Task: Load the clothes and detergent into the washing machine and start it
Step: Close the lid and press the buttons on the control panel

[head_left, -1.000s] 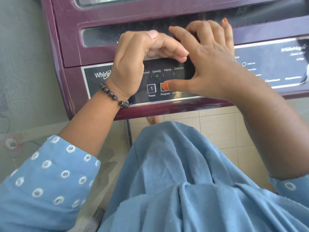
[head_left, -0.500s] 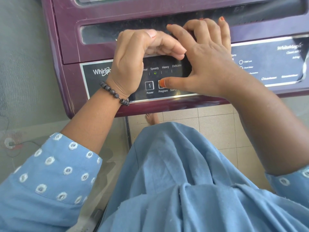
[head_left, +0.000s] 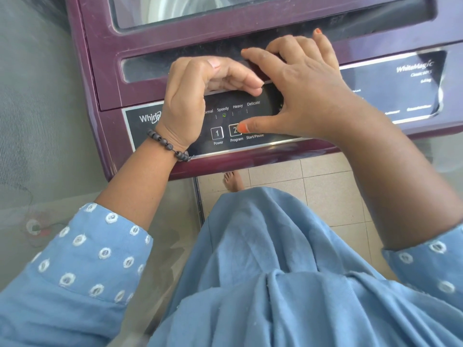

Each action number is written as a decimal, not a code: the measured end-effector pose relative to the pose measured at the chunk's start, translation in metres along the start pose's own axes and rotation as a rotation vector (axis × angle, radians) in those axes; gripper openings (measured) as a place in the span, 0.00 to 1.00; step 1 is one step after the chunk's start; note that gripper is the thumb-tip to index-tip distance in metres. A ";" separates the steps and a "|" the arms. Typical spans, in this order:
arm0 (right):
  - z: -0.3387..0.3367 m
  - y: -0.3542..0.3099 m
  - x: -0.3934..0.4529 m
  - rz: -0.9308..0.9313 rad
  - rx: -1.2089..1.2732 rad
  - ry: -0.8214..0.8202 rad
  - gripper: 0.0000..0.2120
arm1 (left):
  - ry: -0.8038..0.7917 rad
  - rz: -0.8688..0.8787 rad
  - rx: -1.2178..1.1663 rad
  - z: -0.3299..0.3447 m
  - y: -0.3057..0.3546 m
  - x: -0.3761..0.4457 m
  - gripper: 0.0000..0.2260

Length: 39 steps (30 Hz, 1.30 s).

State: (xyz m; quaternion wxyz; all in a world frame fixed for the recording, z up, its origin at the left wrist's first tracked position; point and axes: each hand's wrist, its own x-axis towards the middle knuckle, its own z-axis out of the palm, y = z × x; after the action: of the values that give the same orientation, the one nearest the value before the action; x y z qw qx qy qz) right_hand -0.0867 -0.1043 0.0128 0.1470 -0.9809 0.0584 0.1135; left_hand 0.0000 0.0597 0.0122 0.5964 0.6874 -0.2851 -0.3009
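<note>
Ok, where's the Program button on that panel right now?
In the head view the Program button sits low on the control panel, just right of the Power button, with the right hand's thumb tip on its right edge.

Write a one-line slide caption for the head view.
Right hand thumb on the Program button of the washing machine, green light under Speedy, left hand resting loosely curled beside it.

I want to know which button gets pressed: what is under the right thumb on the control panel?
The right hand lays its thumb tip on the Program button, hiding part of its "2". The Start/Pause button itself is covered by the thumb; only its label shows.
</note>
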 end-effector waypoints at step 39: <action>-0.030 0.098 -0.024 0.115 0.128 -0.039 0.44 | -0.342 0.039 0.041 0.068 0.008 0.066 0.25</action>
State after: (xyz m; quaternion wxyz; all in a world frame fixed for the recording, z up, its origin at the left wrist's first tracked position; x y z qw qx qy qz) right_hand -0.1181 -0.2043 0.0197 0.2037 -0.9621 0.1190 0.1366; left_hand -0.0083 -0.0346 0.0078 0.5309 0.6326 -0.4017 -0.3958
